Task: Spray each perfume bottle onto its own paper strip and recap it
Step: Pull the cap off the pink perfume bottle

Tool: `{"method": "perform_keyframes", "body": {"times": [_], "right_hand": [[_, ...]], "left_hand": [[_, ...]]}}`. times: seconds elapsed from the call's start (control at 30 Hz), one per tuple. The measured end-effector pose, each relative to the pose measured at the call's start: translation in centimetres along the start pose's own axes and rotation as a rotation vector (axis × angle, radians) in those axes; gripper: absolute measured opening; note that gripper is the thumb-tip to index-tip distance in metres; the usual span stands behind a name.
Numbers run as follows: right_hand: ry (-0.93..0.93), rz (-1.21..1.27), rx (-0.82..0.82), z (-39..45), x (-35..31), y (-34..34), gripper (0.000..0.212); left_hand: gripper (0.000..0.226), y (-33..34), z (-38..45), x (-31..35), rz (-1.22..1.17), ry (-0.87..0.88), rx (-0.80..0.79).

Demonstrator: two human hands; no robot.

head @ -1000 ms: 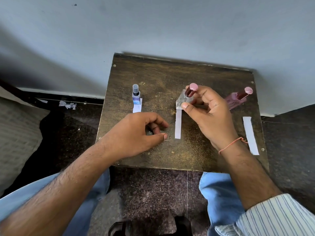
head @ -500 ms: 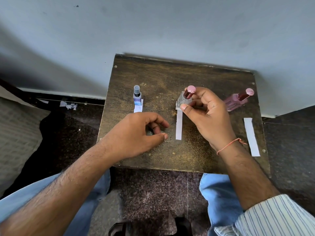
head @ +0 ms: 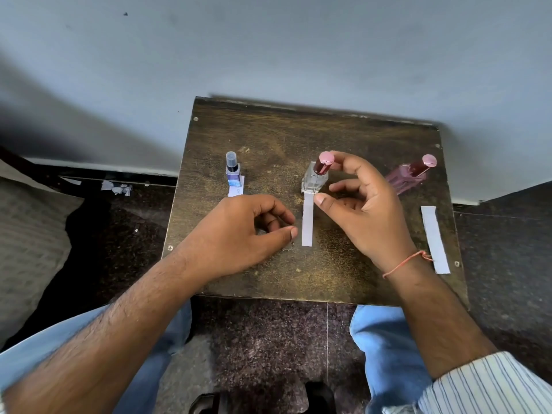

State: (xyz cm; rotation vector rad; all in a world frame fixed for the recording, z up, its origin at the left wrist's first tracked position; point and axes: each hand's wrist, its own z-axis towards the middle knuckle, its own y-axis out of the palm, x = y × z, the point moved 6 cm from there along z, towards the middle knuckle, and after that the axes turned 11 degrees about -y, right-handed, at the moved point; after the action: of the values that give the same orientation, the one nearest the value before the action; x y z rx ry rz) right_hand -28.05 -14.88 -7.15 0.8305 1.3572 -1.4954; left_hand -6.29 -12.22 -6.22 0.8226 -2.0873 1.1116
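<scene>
— Fingers of the right hand (head: 366,204) are loosely spread round the clear bottle (head: 313,180), forefinger arched up by its pink cap (head: 325,161), thumb low beside the base. What do you make of that?

— No real pinch that I can see. The thumb looks just clear of the glass, and whether the forefinger touches the cap I can't tell. I'd call it an open hand.

— And the bottle?

— Upright, capped, standing at the far end of the middle paper strip (head: 307,224). That placement pairs each bottle with its own strip, so nothing gets mixed up.

— The left hand (head: 239,231)?

— Resting on the wooden table (head: 268,130) just left of that strip, fingers loosely curled, nothing in them. Probably waiting there, handy to steady the paper.

— Further out?

— To the left a small blue bottle (head: 233,174) with a clear cap, standing on its short strip (head: 237,189). On the right a pink bottle (head: 407,176), capped, with the right strip (head: 434,239) well apart from it, near the table's edge.

— Which one is in hand, would you say?

— The middle one, either just recapped or about to be uncapped; I can't tell which, nor whether any paper is wet.
</scene>
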Motion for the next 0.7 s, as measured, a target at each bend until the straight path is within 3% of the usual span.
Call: {"method": "perform_keyframes", "body": {"times": [0.07,0.23,0.5,0.7], "right_hand": [[-0.06,-0.111,0.003,-0.2,-0.8,-0.6,0.055],[-0.206,-0.325,0.025,-1.1,-2.2,-2.1,0.046],[-0.214,-0.398,-0.026,-2.4,-1.8,-4.9,0.014],[-0.148,-0.419,-0.043,-3.1,-0.7,-7.1,0.007]], "left_hand": [[0.005,0.2,0.2,0.4,0.002,0.006,0.015],[0.023,1.5,1.0,1.0,0.0,0.005,0.03],[0.023,4.3,1.7,3.8,0.01,0.119,-0.006],[0.024,6.1,2.2,5.3,0.021,0.16,-0.028]]}}
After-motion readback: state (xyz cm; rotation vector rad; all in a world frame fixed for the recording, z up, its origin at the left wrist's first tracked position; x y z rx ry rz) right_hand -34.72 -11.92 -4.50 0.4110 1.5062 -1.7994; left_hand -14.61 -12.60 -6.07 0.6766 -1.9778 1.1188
